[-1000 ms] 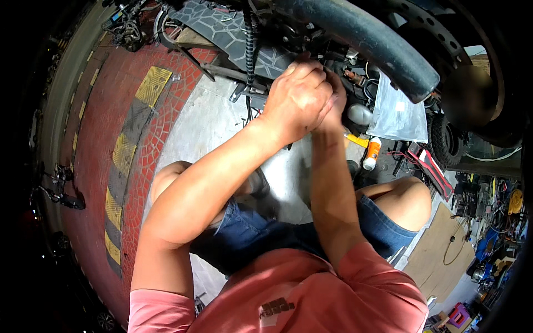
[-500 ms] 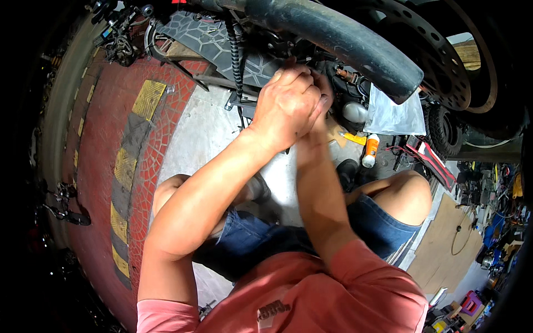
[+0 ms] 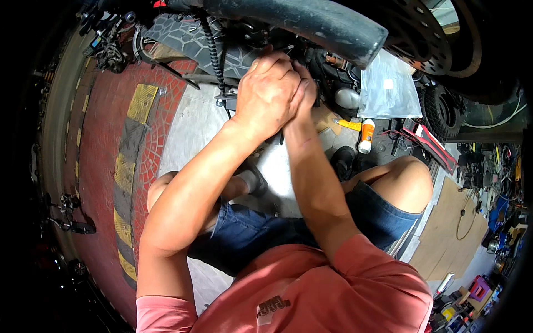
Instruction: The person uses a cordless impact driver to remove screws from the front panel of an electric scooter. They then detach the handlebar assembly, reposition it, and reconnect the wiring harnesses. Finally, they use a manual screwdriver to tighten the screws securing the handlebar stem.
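Both my hands meet at the machine's lower front, below a thick dark tube [image 3: 311, 25]. My left hand [image 3: 267, 91] is closed, its back facing up, its fingers curled over at the knuckles. Pressed against it from the right is my right hand [image 3: 303, 95], closed too and partly covered by the left. Whatever they grip is hidden behind the fingers. A short dark end shows below the hands. Left of them hangs a black ribbed cable sleeve [image 3: 211, 53], in front of a grey patterned footboard [image 3: 183, 40].
A perforated brake disc [image 3: 425, 41] stands at upper right. Under it lie a clear plastic bag [image 3: 391, 91], a tyre [image 3: 441, 108], an orange-and-white bottle [image 3: 366, 136] and a yellow tube [image 3: 348, 124]. Cardboard [image 3: 447, 233] covers the floor at right; a striped kerb [image 3: 125, 172] runs at left.
The whole view has shifted a little, with the dark tube and disc now higher and further left. My hands stay together, and more of the right one shows beside the left.
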`<state>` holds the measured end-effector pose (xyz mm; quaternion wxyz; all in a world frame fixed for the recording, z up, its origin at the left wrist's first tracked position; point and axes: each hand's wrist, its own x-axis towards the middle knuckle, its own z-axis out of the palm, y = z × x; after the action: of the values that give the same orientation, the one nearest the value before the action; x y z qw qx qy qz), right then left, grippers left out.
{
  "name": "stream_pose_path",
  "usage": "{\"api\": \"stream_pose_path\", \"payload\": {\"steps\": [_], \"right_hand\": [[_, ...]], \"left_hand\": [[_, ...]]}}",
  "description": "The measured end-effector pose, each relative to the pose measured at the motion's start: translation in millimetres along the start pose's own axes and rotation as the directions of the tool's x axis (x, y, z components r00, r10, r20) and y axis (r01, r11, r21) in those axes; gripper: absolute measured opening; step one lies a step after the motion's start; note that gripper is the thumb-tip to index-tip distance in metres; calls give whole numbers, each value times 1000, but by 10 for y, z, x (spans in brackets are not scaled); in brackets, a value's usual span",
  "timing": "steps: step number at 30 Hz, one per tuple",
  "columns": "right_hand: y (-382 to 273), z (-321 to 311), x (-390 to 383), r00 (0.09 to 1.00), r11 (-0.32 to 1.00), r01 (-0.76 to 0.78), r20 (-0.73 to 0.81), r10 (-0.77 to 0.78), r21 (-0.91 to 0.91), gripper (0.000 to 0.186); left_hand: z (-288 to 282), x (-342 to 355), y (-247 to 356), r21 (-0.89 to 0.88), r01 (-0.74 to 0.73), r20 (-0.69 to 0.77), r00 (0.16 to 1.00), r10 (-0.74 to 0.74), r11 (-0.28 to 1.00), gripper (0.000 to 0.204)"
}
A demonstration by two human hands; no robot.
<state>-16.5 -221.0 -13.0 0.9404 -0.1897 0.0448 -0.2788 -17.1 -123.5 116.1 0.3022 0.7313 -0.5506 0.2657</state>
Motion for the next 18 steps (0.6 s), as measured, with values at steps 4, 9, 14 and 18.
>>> {"api": "stream_pose_path", "payload": {"steps": [4, 9, 14, 18], "right_hand": [[125, 198, -188, 963, 974, 114, 217, -157, 197, 34], [105, 315, -225, 985, 909, -19, 162, -53, 416, 35], [-60, 15, 357, 979, 996, -5, -202, -14, -90, 38], [-724, 43, 868, 952, 856, -301, -83, 294, -421, 38]], "left_hand": [[39, 5, 25, -19, 37, 44, 998, -36, 999, 15], [11, 2, 71, -17, 84, 111, 990, -81, 996, 17], [-7, 22, 85, 11, 69, 90, 994, -69, 998, 15], [43, 6, 80, 3, 58, 88, 994, -58, 998, 13]]}}
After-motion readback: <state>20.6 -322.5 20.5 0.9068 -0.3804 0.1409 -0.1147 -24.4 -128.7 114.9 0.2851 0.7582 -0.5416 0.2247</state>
